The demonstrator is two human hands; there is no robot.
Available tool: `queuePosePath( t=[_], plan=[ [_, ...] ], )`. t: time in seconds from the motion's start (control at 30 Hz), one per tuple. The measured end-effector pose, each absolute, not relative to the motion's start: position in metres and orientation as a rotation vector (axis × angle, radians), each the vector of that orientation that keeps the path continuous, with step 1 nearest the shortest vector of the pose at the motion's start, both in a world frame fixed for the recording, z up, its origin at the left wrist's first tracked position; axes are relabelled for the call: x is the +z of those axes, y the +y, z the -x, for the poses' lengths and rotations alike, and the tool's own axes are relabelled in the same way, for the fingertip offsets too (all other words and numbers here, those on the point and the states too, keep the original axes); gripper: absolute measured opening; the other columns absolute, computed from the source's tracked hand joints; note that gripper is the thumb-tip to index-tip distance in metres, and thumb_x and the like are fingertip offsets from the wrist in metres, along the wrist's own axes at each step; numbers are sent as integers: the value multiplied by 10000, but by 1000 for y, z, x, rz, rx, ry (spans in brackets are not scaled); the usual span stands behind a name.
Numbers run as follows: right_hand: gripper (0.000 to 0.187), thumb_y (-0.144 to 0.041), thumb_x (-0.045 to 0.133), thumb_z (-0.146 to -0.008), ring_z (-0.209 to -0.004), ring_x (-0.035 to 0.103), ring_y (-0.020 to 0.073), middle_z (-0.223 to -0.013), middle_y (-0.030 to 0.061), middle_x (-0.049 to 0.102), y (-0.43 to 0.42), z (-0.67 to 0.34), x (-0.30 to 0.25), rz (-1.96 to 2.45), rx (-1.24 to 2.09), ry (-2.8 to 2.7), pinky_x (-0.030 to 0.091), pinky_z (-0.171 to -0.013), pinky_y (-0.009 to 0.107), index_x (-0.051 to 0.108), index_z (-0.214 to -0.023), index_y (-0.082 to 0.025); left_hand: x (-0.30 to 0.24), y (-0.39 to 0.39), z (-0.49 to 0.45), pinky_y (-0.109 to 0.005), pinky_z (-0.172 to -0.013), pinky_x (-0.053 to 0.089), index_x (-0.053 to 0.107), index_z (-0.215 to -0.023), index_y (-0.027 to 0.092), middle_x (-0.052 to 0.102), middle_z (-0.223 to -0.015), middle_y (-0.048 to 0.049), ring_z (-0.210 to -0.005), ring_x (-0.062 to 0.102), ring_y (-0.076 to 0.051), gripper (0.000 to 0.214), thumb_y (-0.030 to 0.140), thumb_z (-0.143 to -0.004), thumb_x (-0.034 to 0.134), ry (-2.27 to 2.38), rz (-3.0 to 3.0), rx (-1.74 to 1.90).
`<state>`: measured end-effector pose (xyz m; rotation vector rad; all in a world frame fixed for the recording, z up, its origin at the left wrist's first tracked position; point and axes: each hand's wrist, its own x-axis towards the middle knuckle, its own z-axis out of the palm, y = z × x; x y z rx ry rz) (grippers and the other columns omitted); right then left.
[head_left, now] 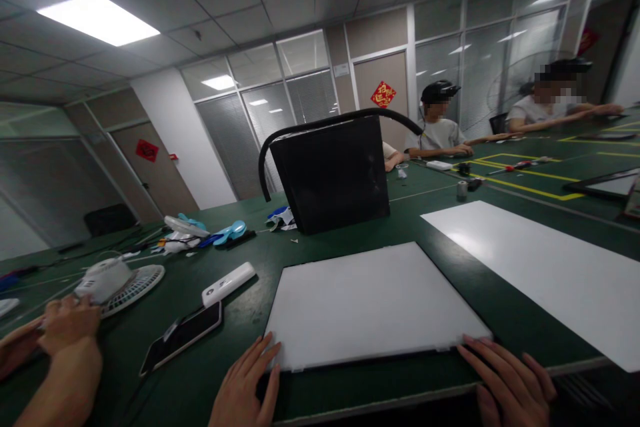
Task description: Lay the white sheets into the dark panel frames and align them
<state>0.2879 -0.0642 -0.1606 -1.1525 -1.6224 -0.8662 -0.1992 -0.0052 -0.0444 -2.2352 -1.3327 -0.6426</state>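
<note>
A white rectangular panel (370, 307) with thin dark edges and small tabs along its near side lies flat on the green table in front of me. My left hand (246, 380) rests at its near left corner, fingers stretched out and touching the edge, thumb apart. At the near right corner, my right hand (510, 373) lies with its fingers extended, the tips on the panel's edge. Neither hand is closed around anything. Beyond the panel stands a black box-like object (335, 173), with a curved black strip (325, 119) over its top.
To the right lies a large glossy white sheet (545, 273). On the left are a phone (185, 337), a white handheld device (229, 285) and a small white fan (133, 287), which another person's hand (70, 323) touches. Two people (440, 123) sit across the green table (340, 390).
</note>
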Motion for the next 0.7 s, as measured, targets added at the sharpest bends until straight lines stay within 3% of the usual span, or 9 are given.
queuePosePath(
  t=[0.7],
  plan=[
    [665,-258,573,-902,-1139,643,279,-1386,37,667,-62,-290,-165,1166,-879,-1626,227,-1245,541,549,-1564,-304,-46,-4,201,-436,-965,683,778,-1283,335,735,-1370,-5,-1189,753,-272,352,453,-1044,548,-1354,2254,-693]
  ],
)
